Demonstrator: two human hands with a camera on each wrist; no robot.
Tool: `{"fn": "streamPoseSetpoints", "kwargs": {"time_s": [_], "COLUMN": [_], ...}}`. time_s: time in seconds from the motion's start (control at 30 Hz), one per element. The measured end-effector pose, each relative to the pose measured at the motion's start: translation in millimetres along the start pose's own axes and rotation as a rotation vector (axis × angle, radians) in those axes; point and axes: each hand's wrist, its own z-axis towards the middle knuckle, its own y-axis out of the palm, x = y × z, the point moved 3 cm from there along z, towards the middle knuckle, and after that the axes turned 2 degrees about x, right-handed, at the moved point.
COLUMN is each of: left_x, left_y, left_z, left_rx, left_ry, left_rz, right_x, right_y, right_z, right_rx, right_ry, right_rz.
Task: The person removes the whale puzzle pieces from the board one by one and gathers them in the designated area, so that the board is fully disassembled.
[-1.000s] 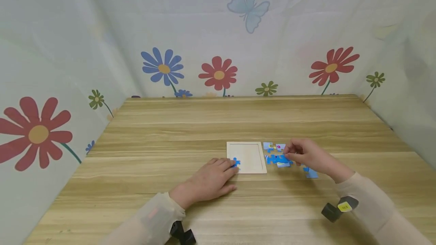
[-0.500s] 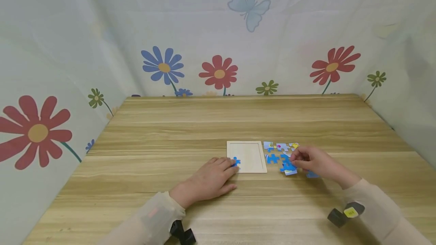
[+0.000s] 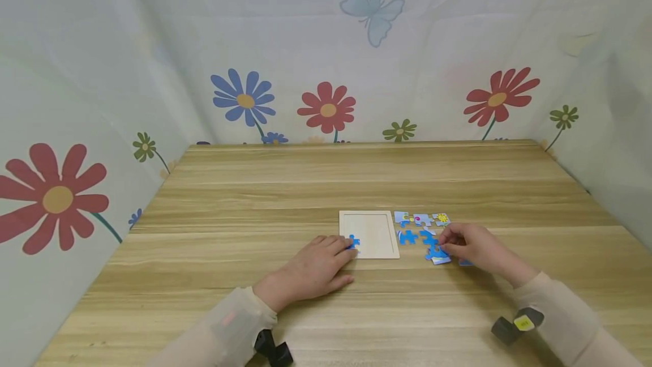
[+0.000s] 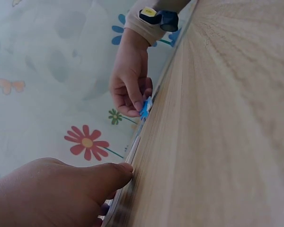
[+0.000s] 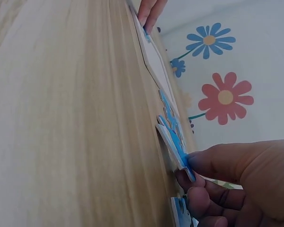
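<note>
My left hand (image 3: 312, 272) rests at the left edge of a pale wooden puzzle frame (image 3: 376, 232), its fingertips on a blue puzzle piece (image 3: 355, 239) in the frame's lower left corner. Over to the right of the frame, my right hand (image 3: 475, 249) pinches a blue and white puzzle piece (image 5: 172, 143) between thumb and fingers, tilted close over the table in the right wrist view. Around it lie loose blue pieces (image 3: 407, 237) and a row of lilac pieces (image 3: 422, 220). Another piece (image 3: 466, 263) is partly hidden under the right hand.
The wooden table (image 3: 285, 186) runs back to a white cloth (image 3: 285, 27) printed with flowers and a butterfly. Each wrist carries a small black camera, such as the right one (image 3: 509, 330).
My right hand has moved right and slightly nearer with its puzzle piece, uncovering a piece with a yellow sun shape in the back row. My left hand stays put.
</note>
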Motion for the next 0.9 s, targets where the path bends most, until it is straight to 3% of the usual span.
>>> {"fn": "streamPoseSetpoints", "kwargs": {"time_s": [0.37,0.9], "left_x": [2.3,1.8], "left_y": [-2.3,-2.8], "left_z": [1.5,1.6], "left_rx": [0.003,-0.006], "left_ry": [0.005,-0.014], "left_rz": [0.003,-0.035], "right_x": [0.0,-9.4], "right_y": [-1.0,-0.8], "right_z": [-3.5,-0.1], "right_rx": [0.094,0.110], "right_ry": [-0.033,-0.008], "right_rz": [-0.094,-0.076]}}
